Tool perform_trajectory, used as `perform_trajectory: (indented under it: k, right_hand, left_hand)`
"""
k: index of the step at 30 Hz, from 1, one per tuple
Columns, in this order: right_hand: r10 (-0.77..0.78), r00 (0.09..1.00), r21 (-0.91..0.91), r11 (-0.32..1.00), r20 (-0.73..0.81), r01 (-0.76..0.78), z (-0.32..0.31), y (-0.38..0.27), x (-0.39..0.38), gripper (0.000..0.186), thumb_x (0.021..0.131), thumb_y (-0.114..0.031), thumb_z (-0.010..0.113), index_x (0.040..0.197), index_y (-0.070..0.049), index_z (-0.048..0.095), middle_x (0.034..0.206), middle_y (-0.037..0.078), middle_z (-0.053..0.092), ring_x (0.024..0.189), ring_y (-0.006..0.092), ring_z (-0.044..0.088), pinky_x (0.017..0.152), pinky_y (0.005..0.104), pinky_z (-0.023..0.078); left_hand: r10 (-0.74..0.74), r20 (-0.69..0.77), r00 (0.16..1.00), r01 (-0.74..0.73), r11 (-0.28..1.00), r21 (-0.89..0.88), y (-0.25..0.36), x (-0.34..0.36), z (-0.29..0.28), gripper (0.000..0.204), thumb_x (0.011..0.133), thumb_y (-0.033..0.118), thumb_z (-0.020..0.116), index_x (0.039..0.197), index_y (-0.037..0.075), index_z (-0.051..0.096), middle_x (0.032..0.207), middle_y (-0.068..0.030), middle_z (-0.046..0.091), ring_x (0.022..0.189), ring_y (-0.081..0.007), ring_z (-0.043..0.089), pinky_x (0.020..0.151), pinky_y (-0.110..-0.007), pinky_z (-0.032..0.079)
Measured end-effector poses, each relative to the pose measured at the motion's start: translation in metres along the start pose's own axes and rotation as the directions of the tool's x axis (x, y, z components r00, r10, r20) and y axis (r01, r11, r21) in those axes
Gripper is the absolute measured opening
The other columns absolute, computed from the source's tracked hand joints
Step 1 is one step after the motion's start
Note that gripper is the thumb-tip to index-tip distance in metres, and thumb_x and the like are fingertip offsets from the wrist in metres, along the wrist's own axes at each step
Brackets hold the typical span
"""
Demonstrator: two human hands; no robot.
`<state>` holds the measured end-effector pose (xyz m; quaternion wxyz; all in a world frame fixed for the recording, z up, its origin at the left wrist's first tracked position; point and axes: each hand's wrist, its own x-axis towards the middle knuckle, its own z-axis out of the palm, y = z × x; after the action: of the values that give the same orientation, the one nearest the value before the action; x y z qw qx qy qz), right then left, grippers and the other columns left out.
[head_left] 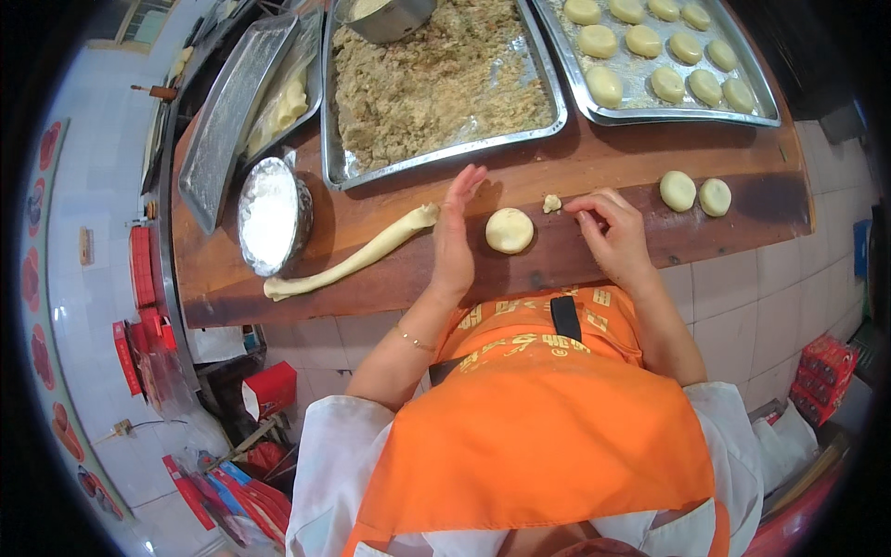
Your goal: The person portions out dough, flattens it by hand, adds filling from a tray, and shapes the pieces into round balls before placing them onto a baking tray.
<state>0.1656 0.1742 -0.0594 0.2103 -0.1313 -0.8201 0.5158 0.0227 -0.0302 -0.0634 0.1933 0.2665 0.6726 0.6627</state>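
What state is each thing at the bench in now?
Left hand: open
Right hand: fingers curled
Dough rope: rolled out, whole
Central round: shaped
Dough scrap: loose
Paired rounds: shaped
Bowl: holding white powder
Middle tray: covered with crumbly mixture
Metal container: not empty
Right tray: loaded with rounds
Left tray: tilted

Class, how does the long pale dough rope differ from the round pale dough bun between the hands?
The long pale dough rope is elongated and slightly curved; the round pale dough bun is compact. The rope lies left of the left hand, the bun right of it. Both are pale and rest on the brown wooden table.
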Motion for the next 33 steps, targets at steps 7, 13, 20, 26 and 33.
perform_trajectory:
  k: [7,13,20,26,33]
  right_hand:
    - [-0.047,0.998,-0.014,0.999,0.052,0.048,0.011,-0.008,-0.001,0.015,0.088,0.004,0.063,0.099,-0.003,0.07,0.092,0.011,0.066,0.078,0.0233,0.065,0.068,0.0317,0.052]
    - [0.013,0.999,-0.027,1.0,0.04,-0.011,0.002,-0.003,-0.005,0.015,0.088,0.004,0.063,0.098,-0.002,0.07,0.091,0.01,0.066,0.078,0.0223,0.066,0.065,0.0302,0.052]
    - [0.01,1.0,0.001,1.0,0.004,-0.01,-0.007,-0.006,-0.008,0.015,0.088,0.005,0.062,0.098,-0.002,0.07,0.09,0.009,0.066,0.076,0.021,0.065,0.063,0.0291,0.051]
    - [-0.005,1.0,0.008,1.0,-0.012,0.005,-0.009,-0.004,-0.005,0.016,0.088,0.005,0.062,0.099,-0.003,0.071,0.09,0.009,0.066,0.075,0.0207,0.065,0.063,0.0288,0.051]
    - [-0.042,0.999,0.014,0.999,0.016,0.042,-0.001,-0.019,-0.003,0.018,0.088,0.004,0.063,0.103,-0.003,0.071,0.093,0.011,0.066,0.077,0.0224,0.066,0.066,0.0294,0.053]
  left_hand:
    - [0.283,0.221,0.933,-0.355,0.822,0.444,0.001,0.032,0.037,0.059,0.11,0.04,0.028,0.151,0.0,0.039,0.148,-0.0234,0.047,0.141,-0.0394,0.04,0.119,-0.047,0.026]
    - [0.252,0.284,0.925,-0.377,0.697,0.61,0.005,0.032,0.054,0.054,0.108,0.035,0.034,0.149,0.0,0.041,0.15,-0.0227,0.045,0.141,-0.0389,0.04,0.119,-0.05,0.025]
    - [0.086,0.253,0.964,-0.129,0.979,0.159,0.026,0.036,0.013,0.048,0.1,0.024,0.052,0.141,0.0,0.049,0.14,-0.02,0.052,0.136,-0.034,0.045,0.113,-0.041,0.035]
    - [0.001,0.344,0.939,-0.292,0.529,0.797,0.023,-0.007,0.022,0.074,0.082,0.021,0.081,0.144,0.003,0.044,0.13,-0.0226,0.052,0.119,-0.0438,0.051,0.103,-0.047,0.044]
    - [-0.314,0.112,0.943,0.33,0.927,-0.177,0.014,-0.003,0.002,0.051,0.105,0.037,0.05,0.136,-0.003,0.048,0.129,-0.0259,0.06,0.118,-0.0417,0.061,0.098,-0.051,0.053]
